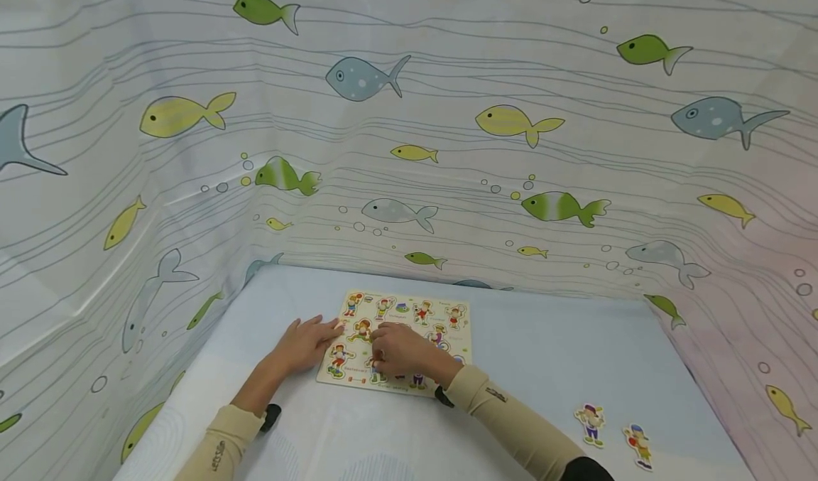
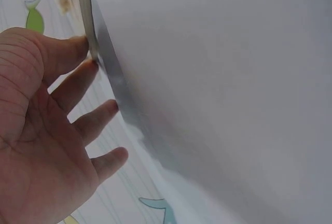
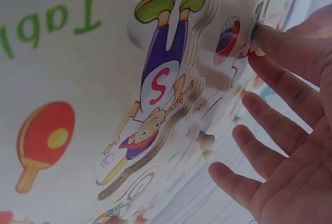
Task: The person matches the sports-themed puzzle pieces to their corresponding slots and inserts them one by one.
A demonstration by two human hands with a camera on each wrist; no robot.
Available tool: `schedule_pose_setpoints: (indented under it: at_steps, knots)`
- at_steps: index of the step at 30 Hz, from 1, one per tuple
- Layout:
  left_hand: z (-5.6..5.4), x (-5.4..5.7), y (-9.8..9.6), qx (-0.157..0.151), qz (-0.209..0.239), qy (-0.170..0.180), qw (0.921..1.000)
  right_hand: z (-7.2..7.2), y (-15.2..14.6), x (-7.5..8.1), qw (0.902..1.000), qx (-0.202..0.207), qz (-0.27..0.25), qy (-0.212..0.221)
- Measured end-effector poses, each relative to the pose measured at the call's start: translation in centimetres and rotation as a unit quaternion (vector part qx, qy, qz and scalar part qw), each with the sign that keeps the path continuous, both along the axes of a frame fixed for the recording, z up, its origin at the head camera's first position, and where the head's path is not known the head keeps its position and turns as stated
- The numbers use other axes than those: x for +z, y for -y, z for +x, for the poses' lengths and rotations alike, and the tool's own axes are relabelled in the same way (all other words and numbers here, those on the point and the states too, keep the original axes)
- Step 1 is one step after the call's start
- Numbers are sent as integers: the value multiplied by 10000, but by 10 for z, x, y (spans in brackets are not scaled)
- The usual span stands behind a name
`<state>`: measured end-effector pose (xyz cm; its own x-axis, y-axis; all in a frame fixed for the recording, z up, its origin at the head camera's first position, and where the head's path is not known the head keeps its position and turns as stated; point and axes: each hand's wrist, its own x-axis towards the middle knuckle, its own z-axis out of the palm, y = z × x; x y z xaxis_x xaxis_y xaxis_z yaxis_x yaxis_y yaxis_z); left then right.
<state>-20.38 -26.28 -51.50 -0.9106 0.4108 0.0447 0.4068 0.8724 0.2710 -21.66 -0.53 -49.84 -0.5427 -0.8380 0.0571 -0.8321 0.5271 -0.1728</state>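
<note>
A cream wooden puzzle board (image 1: 460, 309) with cartoon sports figures lies on the white table. My left hand (image 1: 303, 344) is at its left edge, fingers fairly straight. In the left wrist view the thumb and index fingertip touch the board's edge (image 2: 84, 11). Over the lower middle of the board, my right hand (image 1: 401, 349) pinches a figure puzzle piece (image 1: 377, 373) between thumb and index finger, beside the roller-skating label. The other fingers fan out above the board. A baseball player piece (image 3: 162, 84) in purple trousers stands slightly proud of the board in the right wrist view.
Two loose figure pieces lie on the table to the right: one in purple trousers (image 1: 591, 424), one with a blue cap (image 1: 639, 447). A fish-patterned curtain (image 1: 447, 182) surrounds the table at the back and sides.
</note>
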Motion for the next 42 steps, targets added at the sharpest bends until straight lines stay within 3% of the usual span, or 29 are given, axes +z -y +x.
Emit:
schedule_pose_setpoints:
  at_steps: [14, 21, 37, 42]
  knots:
    - [0, -1, -1, -54, 41, -25, 10000, 3, -7, 2, 9994, -298, 97, -151]
    - [1, -2, -1, -40, -69, -5, 10000, 8, -19, 12, 9983, -541, 223, 71]
    - [2, 4, -1, -71, -89, -14, 9999, 22, -58, 40, 9996, -254, -83, -123]
    - [2, 2, -1, -60, -94, -14, 9999, 26, -71, 46, 9990, -407, -94, -130]
